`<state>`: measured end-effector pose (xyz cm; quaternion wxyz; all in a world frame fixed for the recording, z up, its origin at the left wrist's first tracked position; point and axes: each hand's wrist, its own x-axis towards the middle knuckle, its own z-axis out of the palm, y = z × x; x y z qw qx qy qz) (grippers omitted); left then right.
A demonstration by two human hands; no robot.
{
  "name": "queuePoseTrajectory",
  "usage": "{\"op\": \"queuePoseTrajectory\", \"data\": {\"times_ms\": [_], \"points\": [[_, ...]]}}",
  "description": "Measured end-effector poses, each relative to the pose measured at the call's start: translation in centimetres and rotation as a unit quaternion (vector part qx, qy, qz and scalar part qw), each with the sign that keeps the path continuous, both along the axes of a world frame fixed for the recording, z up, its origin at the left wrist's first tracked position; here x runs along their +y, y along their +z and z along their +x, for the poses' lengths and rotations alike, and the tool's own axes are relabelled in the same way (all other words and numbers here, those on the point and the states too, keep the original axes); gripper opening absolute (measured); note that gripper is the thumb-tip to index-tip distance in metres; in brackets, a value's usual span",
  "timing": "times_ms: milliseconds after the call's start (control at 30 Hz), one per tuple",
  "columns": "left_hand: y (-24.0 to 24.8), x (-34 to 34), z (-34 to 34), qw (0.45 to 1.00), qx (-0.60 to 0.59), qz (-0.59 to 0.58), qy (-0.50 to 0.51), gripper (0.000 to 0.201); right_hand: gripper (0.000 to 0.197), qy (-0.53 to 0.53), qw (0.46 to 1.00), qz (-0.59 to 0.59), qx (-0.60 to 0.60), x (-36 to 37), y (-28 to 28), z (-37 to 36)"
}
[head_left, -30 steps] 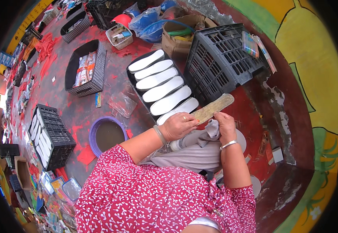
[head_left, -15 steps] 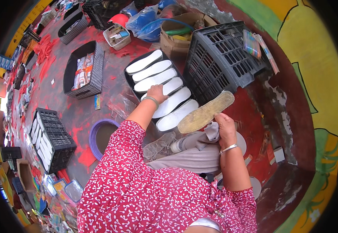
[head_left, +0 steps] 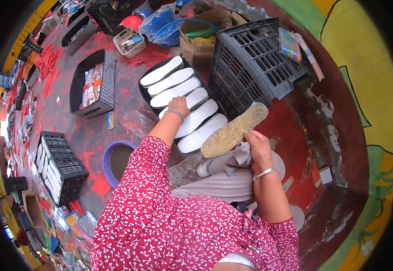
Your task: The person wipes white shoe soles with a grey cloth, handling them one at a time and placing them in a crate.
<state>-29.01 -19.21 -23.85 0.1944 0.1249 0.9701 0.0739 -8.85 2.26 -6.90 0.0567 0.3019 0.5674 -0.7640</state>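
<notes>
A tan, worn shoe sole (head_left: pixel 235 129) with a stitched edge is tilted up in my right hand (head_left: pixel 257 147). The thumb and fingers pinch its near right edge. My left hand (head_left: pixel 178 107) reaches over a dark crate (head_left: pixel 145 95) holding a row of white shoe soles (head_left: pixel 198 118). Its fingers curl down around the left part of one white sole (head_left: pixel 197 96) in the middle of the row. The fingertips are partly hidden behind the hand.
Close beyond the tan sole stands a large grey plastic crate (head_left: pixel 250 58) by the painted wall. A purple basin (head_left: pixel 107 165) sits left of my left arm. Farther left are a black crate of white soles (head_left: pixel 67 156) and a checked basket (head_left: pixel 104 81). Red scraps litter the floor.
The whole view has shifted slightly. My left hand stays at the middle of the white soles, and my right hand keeps its hold on the tan sole.
</notes>
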Motion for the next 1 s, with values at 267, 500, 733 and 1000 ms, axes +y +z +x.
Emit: {"op": "queuePoseTrajectory", "data": {"times_ms": [267,500,733,1000], "points": [[1.7,-0.3,-0.2,1.000,-0.007,0.029,0.007,0.045,0.018,-0.002,1.000,0.002,0.009,0.2,-0.5,0.1],[2.8,-1.8,-1.9,0.994,-0.027,0.105,0.025,0.059,0.018,0.010,1.000,0.001,0.001,0.2,-0.2,0.2],[8.9,-4.4,-2.6,0.800,-0.272,0.500,0.193,0.039,0.019,0.003,1.000,-0.010,0.020,-0.4,0.9,0.3],[13.7,-0.5,6.2,0.539,-0.559,0.623,0.090,0.046,0.018,0.044,0.999,0.007,0.008,-0.5,0.0,0.5]]}}
